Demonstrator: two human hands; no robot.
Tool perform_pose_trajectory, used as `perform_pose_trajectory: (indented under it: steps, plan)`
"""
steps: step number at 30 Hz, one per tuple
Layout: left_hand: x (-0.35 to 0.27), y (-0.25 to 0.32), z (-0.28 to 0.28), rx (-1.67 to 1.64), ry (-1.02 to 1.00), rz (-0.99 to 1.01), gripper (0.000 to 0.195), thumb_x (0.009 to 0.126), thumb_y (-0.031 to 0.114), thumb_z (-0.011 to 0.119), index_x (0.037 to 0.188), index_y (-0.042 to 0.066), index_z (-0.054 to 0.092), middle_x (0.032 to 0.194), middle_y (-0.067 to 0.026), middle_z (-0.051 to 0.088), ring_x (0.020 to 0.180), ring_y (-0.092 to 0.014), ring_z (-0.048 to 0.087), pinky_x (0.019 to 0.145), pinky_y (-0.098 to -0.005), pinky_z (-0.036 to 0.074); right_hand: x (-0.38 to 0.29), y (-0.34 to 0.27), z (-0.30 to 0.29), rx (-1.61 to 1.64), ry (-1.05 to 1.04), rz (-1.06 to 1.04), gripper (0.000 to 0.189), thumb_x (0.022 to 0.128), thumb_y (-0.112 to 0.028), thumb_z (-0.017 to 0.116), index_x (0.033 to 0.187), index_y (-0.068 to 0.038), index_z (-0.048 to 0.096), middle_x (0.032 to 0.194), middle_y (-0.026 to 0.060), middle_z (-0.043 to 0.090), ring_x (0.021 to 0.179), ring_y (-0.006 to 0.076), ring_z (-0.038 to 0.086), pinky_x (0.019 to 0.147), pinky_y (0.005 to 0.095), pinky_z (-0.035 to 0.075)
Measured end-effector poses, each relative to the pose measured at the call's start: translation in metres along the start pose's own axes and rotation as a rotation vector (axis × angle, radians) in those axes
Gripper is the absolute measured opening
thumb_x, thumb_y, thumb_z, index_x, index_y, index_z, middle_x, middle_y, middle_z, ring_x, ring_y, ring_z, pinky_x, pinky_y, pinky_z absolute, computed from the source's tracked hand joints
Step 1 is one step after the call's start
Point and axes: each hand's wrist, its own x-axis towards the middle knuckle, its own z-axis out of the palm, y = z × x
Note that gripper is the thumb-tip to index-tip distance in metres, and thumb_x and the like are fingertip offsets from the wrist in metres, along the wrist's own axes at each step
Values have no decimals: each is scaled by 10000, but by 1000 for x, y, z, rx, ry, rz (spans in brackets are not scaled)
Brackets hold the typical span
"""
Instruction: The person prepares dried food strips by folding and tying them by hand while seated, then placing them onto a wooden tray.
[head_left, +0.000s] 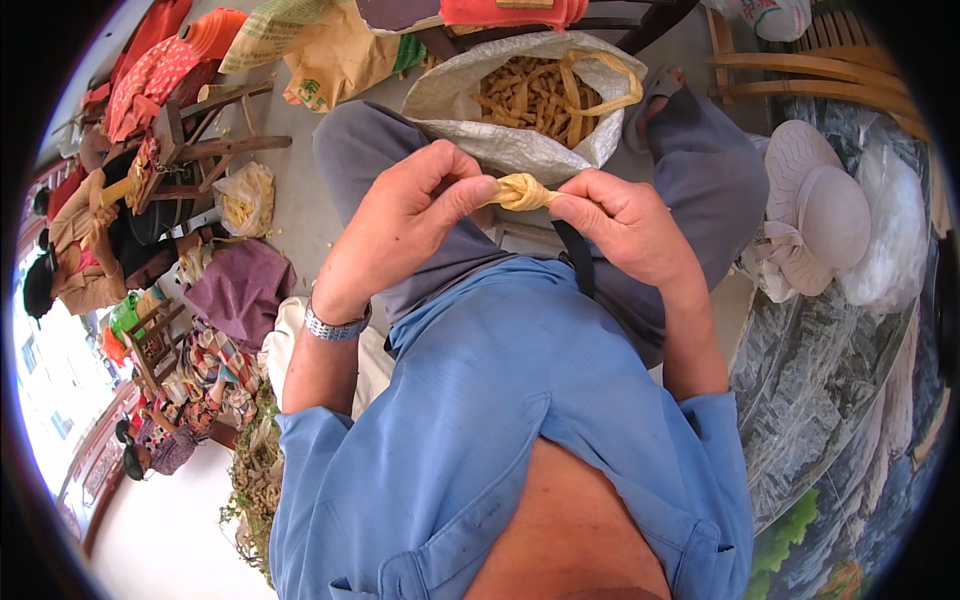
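A pale yellow knotted strip (523, 192), of plant material by its look, is stretched between my two hands above my lap. My left hand (424, 217) pinches one end between thumb and forefinger; a metal watch is on that wrist. The other end is pinched by my right hand (626, 225). Just beyond my hands, between my knees, stands an open white woven sack (517, 150) holding many brownish-yellow knotted pieces (536, 97). A longer yellow strip (626, 90) loops over the sack's far right side.
A sun hat (825, 210) and clear plastic bags (885, 225) lie at the right, near a bamboo chair (817, 71). On the left are a wooden stool (217, 146), a plastic bag of yellow pieces (246, 201) and several other people. A brown paper sack (337, 60) lies beyond my left knee.
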Motion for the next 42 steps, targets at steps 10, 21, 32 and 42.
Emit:
perform_pose_trajectory:
  steps: [10, 21, 32, 42]
  plan:
    - [-18, -6, 30, 247, -487, 63, 270, 985, 260, 634, 1027, 17, 524, 752, -200, 598, 721, -437, 583, 623, -484, 456, -15, 12, 9, -258, -328, -183, 174, 956, -211, 690, 916, -47, 645, 716, 121, 614, 620, 287, 603, 580, 355, 473]
    - [4, -14, 1, -557, -335, -59, 618, 924, 139, 750, 1452, 27, 447, 1224, -81, 589, 1061, -150, 617, 924, -296, 524, -6, 8, -23, 590, -240, 53, 245, 1042, -278, 575, 1023, -37, 614, 745, 81, 639, 641, 214, 619, 569, 376, 478]
    - [21, -30, 70, -803, -395, -326, 342, 1066, 224, 495, 1332, 12, 459, 1081, -103, 641, 822, -159, 659, 775, -314, 554, 54, 31, -9, 339, 226, -70, 372, 1041, -308, 590, 1172, 26, 690, 1107, 82, 709, 1005, 128, 647, 888, 284, 520]
    - [20, -29, 72, -1219, -87, -385, 329, 1060, 123, 396, 1332, -56, 439, 1164, -230, 645, 1093, -327, 673, 994, -458, 543, -9, 34, 12, -292, 352, -413, 365, 917, -98, 648, 1280, -73, 620, 1242, 140, 650, 1143, 309, 630, 944, 389, 512]
